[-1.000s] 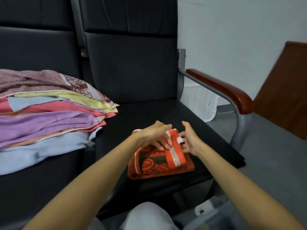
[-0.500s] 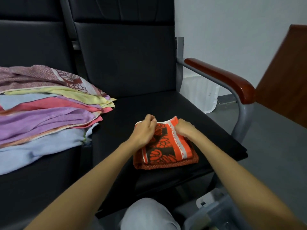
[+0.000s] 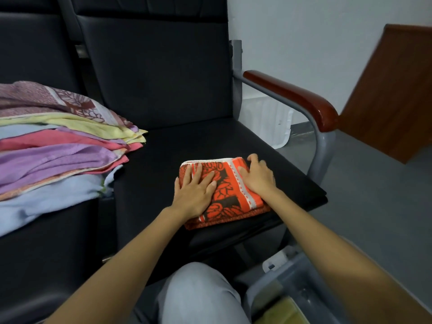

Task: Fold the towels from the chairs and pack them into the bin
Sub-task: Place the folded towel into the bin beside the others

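Observation:
A folded orange towel [image 3: 228, 195] with a brown leaf pattern lies on the black chair seat [image 3: 205, 146]. My left hand [image 3: 195, 192] presses flat on its left half, fingers straight and spread. My right hand [image 3: 258, 175] presses on its right half, fingertips reaching the far right corner. A stack of unfolded towels [image 3: 58, 146] in maroon, yellow, pink, purple and light blue rests on the neighbouring seat to the left. The grey plastic bin [image 3: 287, 291] sits on the floor at the lower right, with something yellowish inside.
The chair's wooden armrest [image 3: 297, 97] on a grey metal frame rises right of the seat. A brown wooden panel [image 3: 392, 90] stands at the far right. My knee in light trousers [image 3: 198, 293] is below the seat edge. Grey floor lies to the right.
Both hands were pinching the towel's far edge while making the last fold. Now they lie flat on top of the folded towel, pressing it down.

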